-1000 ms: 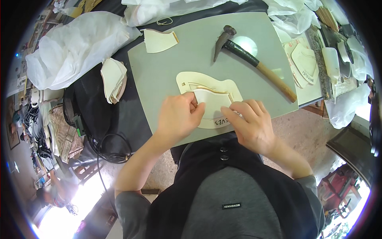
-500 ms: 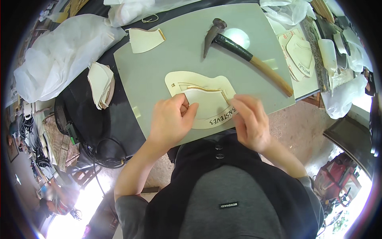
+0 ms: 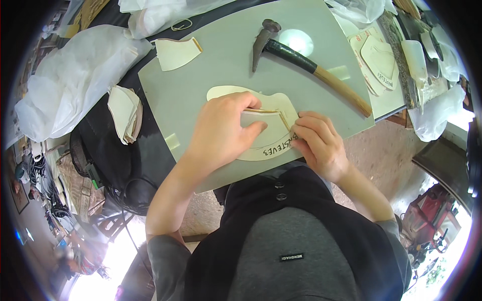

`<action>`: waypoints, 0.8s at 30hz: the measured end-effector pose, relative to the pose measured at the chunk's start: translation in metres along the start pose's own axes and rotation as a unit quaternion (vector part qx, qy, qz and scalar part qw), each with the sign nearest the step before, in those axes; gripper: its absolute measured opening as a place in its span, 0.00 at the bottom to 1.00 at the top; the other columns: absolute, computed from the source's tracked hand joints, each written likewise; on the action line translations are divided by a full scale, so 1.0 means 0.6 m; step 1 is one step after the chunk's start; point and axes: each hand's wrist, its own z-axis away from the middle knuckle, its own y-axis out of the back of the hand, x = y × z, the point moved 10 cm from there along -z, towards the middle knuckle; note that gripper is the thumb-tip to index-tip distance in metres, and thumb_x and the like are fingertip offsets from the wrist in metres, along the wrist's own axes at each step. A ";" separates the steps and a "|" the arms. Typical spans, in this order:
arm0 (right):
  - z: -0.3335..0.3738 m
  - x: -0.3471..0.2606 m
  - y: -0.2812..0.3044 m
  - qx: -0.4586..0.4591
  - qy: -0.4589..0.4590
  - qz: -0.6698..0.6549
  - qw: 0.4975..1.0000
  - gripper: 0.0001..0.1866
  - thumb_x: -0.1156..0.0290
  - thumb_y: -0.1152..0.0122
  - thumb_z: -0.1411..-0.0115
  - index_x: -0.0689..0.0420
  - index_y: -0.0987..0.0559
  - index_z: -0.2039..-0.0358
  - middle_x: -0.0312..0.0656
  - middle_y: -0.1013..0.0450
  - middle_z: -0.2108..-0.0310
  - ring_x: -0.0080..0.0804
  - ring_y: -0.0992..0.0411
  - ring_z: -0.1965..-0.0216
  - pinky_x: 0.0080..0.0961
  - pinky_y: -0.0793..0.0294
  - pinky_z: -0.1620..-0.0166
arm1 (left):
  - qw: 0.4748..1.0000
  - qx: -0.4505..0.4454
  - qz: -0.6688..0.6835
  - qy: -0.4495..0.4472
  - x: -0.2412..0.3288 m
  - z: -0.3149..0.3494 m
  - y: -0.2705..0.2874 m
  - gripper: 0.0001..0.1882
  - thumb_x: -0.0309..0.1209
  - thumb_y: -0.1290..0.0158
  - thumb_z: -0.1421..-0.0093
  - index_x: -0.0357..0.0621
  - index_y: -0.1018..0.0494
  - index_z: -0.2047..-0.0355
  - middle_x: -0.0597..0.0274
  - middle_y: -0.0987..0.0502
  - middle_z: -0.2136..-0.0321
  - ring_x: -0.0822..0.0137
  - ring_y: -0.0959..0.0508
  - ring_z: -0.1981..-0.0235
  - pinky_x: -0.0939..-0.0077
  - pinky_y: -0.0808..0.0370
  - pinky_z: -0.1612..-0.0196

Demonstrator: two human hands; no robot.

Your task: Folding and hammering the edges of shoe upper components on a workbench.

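A cream pattern template [image 3: 273, 100] with dark hand lettering and drawn lines lies flat on the grey-green board [image 3: 211, 65]. On top of it rests a smaller pale piece [image 3: 263, 125] with a tan strip along its far and right edges. My left hand [image 3: 223, 125] lies over the left part of both, its fingertips at the piece's far edge and its thumb spread apart on its surface. At the template's right edge, my right hand [image 3: 324, 145] has its fingers curled in and closed on that edge. Part of the pale piece is hidden under my left hand.
Beyond my right hand lies a hammer [image 3: 293, 55] with a wooden handle. A similar pale piece [image 3: 178, 53] is at the board's far left. A stack of pieces [image 3: 124, 114] sits left of the board; more templates [image 3: 379, 62] lie at the right, near a plastic bottle [image 3: 414, 57].
My left hand has moved forward and right over the pale piece, and its thumb has parted from the fingers. My right fingers have come to the template's right edge.
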 end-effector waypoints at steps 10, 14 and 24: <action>0.002 0.003 -0.003 -0.003 0.008 -0.009 1.000 0.19 0.76 0.26 0.50 0.61 0.20 0.57 0.42 0.26 0.55 0.43 0.25 0.49 0.34 0.18 0.56 | 0.994 -0.060 0.002 -0.095 0.012 -0.005 -0.015 0.07 0.23 0.35 0.49 0.42 0.18 0.67 0.65 0.19 0.73 0.64 0.24 0.64 0.69 0.27 0.59; 0.002 0.003 -0.004 -0.003 0.009 -0.008 1.000 0.19 0.76 0.26 0.50 0.62 0.20 0.57 0.43 0.26 0.55 0.43 0.25 0.49 0.34 0.18 0.56 | 0.990 -0.088 0.002 -0.106 0.019 -0.011 -0.022 0.07 0.24 0.35 0.49 0.43 0.18 0.68 0.66 0.19 0.73 0.64 0.24 0.63 0.68 0.28 0.58; 0.000 0.003 -0.003 -0.011 0.009 -0.013 1.000 0.18 0.76 0.27 0.49 0.62 0.20 0.57 0.43 0.26 0.55 0.43 0.25 0.49 0.34 0.19 0.55 | 0.974 -0.118 -0.019 -0.190 0.040 -0.023 -0.041 0.05 0.27 0.36 0.48 0.49 0.16 0.69 0.72 0.19 0.71 0.66 0.27 0.59 0.68 0.38 0.52</action>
